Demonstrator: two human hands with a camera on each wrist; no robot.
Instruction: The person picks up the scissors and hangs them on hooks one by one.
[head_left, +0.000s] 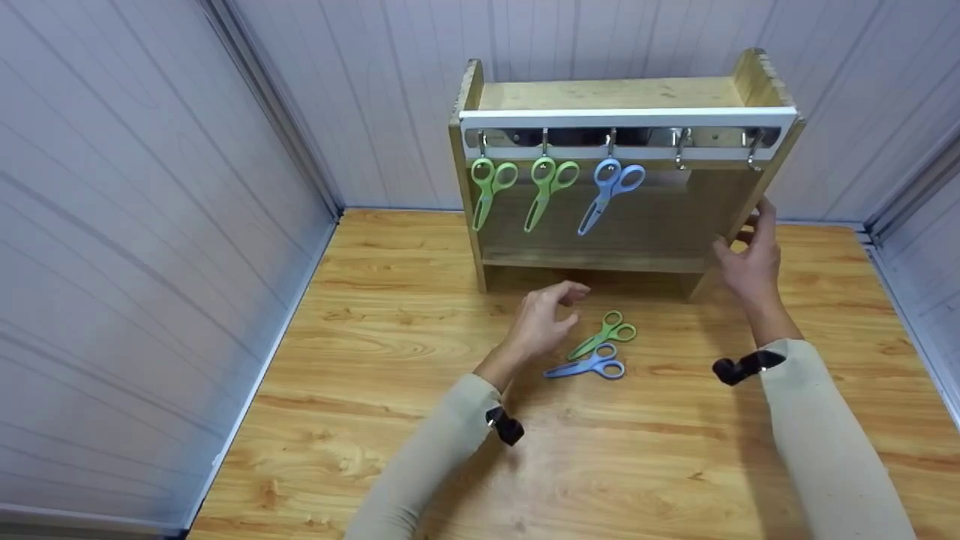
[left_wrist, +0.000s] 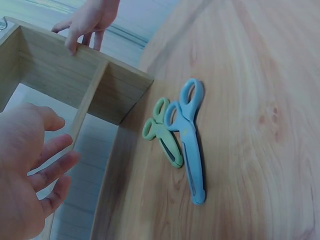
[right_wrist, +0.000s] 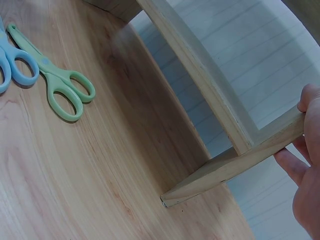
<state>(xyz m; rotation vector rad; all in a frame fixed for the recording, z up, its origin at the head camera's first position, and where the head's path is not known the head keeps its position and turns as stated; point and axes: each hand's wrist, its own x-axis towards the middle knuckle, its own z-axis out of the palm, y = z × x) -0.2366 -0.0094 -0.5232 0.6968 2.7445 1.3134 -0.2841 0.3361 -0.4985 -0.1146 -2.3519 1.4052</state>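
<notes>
Left hand [head_left: 541, 319] hovering, fingers apart, probably reaching; loose green scissors [head_left: 602, 333] lying at its four o'clock, likely needing pinching. Right hand [head_left: 754, 266] gripping rack [head_left: 600, 262] at three o'clock.

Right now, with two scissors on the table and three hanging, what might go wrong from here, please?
The loose green scissors and loose blue scissors lie close together, so the empty left hand nearby might drag both when picking one. The right hand grips the wooden rack by its side; a careless pull could shift or tip it. Only a hook supports the hanging blue scissors, so such a jolt might knock them off.
</notes>
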